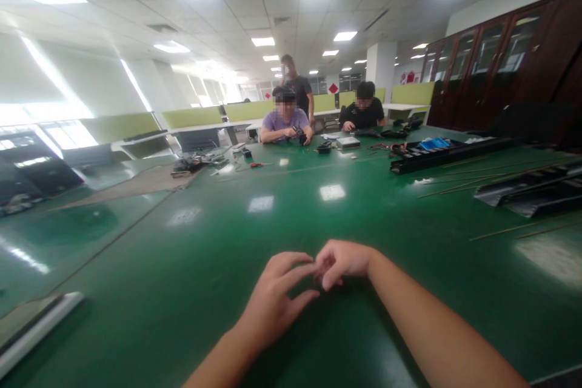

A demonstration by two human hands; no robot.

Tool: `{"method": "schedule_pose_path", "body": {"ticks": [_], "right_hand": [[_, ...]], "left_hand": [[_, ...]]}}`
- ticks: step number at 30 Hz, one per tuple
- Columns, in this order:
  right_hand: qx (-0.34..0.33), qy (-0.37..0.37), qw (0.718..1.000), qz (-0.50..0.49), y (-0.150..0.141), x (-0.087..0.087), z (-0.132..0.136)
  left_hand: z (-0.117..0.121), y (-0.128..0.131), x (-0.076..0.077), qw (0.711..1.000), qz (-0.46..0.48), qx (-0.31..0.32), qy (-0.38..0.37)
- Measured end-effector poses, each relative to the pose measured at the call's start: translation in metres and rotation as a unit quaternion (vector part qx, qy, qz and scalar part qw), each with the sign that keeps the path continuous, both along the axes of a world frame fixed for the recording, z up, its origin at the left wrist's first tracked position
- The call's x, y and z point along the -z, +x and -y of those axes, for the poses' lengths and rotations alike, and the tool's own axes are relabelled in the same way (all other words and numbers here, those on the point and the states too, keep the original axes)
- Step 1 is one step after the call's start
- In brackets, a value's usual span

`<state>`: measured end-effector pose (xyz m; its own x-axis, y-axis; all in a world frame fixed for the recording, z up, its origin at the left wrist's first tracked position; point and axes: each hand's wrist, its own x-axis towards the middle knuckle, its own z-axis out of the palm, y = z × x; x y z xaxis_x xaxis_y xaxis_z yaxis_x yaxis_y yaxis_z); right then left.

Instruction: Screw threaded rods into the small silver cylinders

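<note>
My left hand (275, 291) is held above the green table (218, 321), its fingers apart and reaching to the right, with the thumb well away from the index finger. Against its fingertips rests my right hand (343, 262), which is closed with the fingers curled inward and the thumb pointing down. Whether anything lies inside the right hand's curled fingers is hidden. No object shows in the left hand.
A white-edged panel (50, 327) lies at the lower left. Black metal channels (522, 194) and thin rods (454, 189) lie on the right. Farther off are a screwdriver (257, 165), a pile of parts (191, 162) and a person in purple (286, 124) holding a black device.
</note>
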<state>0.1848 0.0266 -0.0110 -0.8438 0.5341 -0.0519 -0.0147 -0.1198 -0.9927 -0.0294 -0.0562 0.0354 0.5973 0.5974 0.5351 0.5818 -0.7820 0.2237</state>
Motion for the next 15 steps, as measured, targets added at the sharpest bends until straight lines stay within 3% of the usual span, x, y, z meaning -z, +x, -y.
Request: {"method": "schedule_pose_path", "body": {"ticks": [6, 9, 12, 15], "right_hand": [[-0.072, -0.009, 0.997, -0.002, -0.003, -0.003, 0.001], [-0.083, -0.022, 0.996, -0.005, -0.001, -0.003, 0.0], [-0.078, -0.035, 0.996, -0.005, 0.003, 0.0, -0.003], [-0.044, -0.039, 0.998, -0.008, 0.007, 0.004, -0.007]], "left_hand": [[0.0, 0.016, 0.002, 0.994, 0.066, 0.079, -0.036], [0.004, 0.011, 0.001, 0.99, 0.086, 0.082, -0.076], [0.013, -0.014, -0.004, 0.99, 0.115, 0.005, -0.086], [0.028, -0.066, -0.015, 0.982, 0.13, -0.133, -0.029]]}}
